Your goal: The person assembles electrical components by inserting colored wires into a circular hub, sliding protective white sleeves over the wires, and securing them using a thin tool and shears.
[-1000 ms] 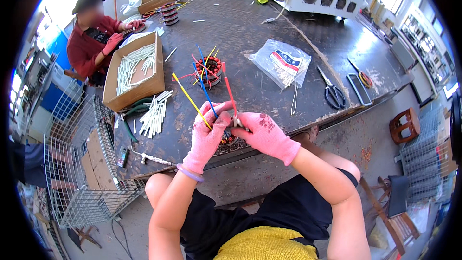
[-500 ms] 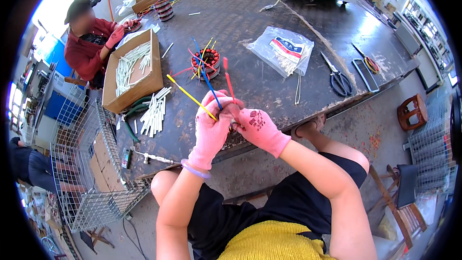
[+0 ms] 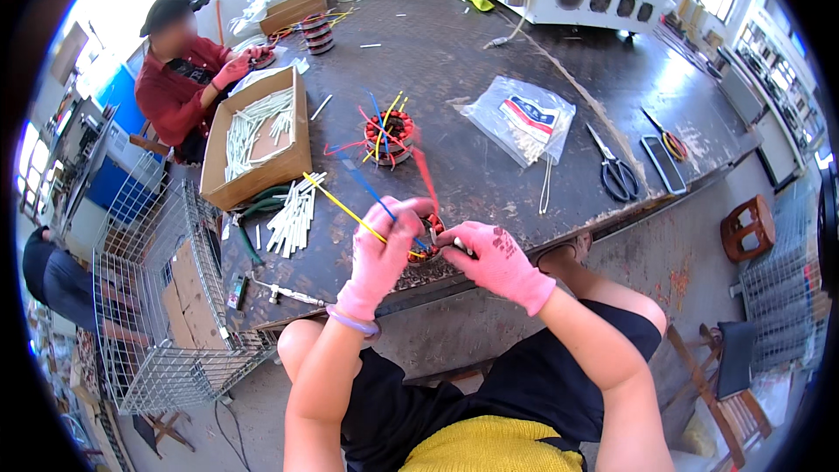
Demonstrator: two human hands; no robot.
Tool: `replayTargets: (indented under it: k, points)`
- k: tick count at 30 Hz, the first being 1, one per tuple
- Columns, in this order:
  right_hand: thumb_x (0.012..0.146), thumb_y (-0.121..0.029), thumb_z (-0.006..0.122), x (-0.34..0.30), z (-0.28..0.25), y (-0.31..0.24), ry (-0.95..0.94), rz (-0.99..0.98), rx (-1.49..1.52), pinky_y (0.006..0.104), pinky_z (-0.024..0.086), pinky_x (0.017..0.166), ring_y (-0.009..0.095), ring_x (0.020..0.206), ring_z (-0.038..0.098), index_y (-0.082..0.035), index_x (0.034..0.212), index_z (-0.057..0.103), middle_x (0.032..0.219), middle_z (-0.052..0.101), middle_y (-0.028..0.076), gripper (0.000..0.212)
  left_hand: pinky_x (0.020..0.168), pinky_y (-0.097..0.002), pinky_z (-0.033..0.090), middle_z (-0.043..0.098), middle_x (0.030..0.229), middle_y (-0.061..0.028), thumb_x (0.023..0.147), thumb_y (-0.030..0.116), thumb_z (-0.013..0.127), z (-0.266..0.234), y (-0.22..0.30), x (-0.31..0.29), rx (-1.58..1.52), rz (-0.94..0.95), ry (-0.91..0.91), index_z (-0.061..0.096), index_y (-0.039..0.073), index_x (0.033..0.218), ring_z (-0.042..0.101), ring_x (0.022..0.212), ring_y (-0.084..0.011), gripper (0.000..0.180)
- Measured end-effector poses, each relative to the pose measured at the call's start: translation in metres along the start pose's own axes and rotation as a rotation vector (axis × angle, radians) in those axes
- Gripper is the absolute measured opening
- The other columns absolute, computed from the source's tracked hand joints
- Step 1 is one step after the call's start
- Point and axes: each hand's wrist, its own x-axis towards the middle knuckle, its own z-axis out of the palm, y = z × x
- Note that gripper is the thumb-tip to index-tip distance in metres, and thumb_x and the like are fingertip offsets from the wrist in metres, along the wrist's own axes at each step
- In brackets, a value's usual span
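So the wound ring (image 3: 432, 225) is sitting right at the near edge of the table (image 3: 476, 177), squeezed in between the two gloved hands, and mostly just its red and yellow-orange bits are showing through the gap. The left hand (image 3: 383, 253) is coming at it from the left side, with the fingers arching over toward the far side. The right hand (image 3: 500, 264) is sitting just off the other side, fingertips right up by the ring's edge. The hands are staying a little apart, with the ring in the middle.

The left one is curling around where the yellow wire (image 3: 344, 207) and blue wire (image 3: 374, 185) are running in, but I honestly can't tell if it's really gripping them. The right one is bunching its thumb and fingers by something small and pale, too hidden to make out, so I can't tell what it's pinching either. The red wire (image 3: 425, 177) is poking up past the left fingertips, looking kinda blurry.

A second wound ring (image 3: 388, 142) is standing farther back, well clear of both hands, and loose white sticks (image 3: 294, 220) are lying off to the left.
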Motion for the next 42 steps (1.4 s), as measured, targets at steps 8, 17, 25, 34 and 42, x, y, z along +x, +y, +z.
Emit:
replayTargets:
  k: [8, 17, 25, 34, 42]
  points:
    - [0.079, -0.012, 0.069, 0.005, 0.011, -0.008, -0.082, -0.226, -0.34, 0.0393, 0.053, 0.065, 0.027, 0.075, 0.065, -0.013, 0.1, 0.065, 0.083, 0.062, 0.005, 0.021, 0.06, -0.0236, 0.043, 0.059, 0.073, 0.0005, 0.105, 0.03, 0.046, -0.001, 0.002, -0.028, -0.332, -0.129, -0.007, 0.069, 0.0, 0.111, 0.053, 0.065, -0.0069, 0.038]
    - [0.086, -0.018, 0.064, 0.006, 0.035, -0.009, -0.112, -0.046, -0.505, 0.0391, 0.054, 0.063, 0.027, 0.074, 0.068, -0.013, 0.11, 0.063, 0.082, 0.065, 0.007, 0.025, 0.062, -0.0222, 0.042, 0.06, 0.075, 0.0003, 0.105, 0.038, 0.044, 0.011, -0.001, -0.062, -0.391, -0.154, 0.176, 0.052, -0.005, 0.136, 0.053, 0.072, -0.0075, 0.053]
    - [0.086, -0.022, 0.064, 0.019, 0.034, -0.009, -0.191, -0.132, -0.6, 0.0385, 0.054, 0.061, 0.025, 0.075, 0.07, -0.012, 0.091, 0.059, 0.081, 0.067, 0.007, 0.012, 0.063, -0.0219, 0.044, 0.063, 0.079, -0.002, 0.105, 0.033, 0.046, 0.007, -0.005, -0.063, -0.286, 0.029, 0.115, 0.055, -0.005, 0.131, 0.057, 0.077, -0.0093, 0.047]
    - [0.089, -0.028, 0.064, 0.028, 0.024, -0.016, -0.252, -0.002, -0.473, 0.0429, 0.053, 0.065, 0.03, 0.076, 0.068, -0.013, 0.095, 0.064, 0.077, 0.067, 0.009, 0.017, 0.06, -0.023, 0.045, 0.065, 0.079, -0.004, 0.105, 0.033, 0.046, 0.009, -0.009, -0.061, -0.248, 0.092, 0.176, 0.06, -0.004, 0.126, 0.059, 0.075, -0.0103, 0.045]
    - [0.087, -0.025, 0.068, 0.012, 0.033, -0.007, 0.055, -0.056, -0.327, 0.0364, 0.051, 0.061, 0.028, 0.07, 0.066, -0.008, 0.088, 0.064, 0.079, 0.067, 0.009, 0.017, 0.064, -0.0226, 0.046, 0.065, 0.078, -0.0042, 0.107, 0.035, 0.04, 0.009, 0.003, -0.059, -0.271, -0.144, 0.195, 0.058, -0.004, 0.128, 0.059, 0.08, -0.0114, 0.048]
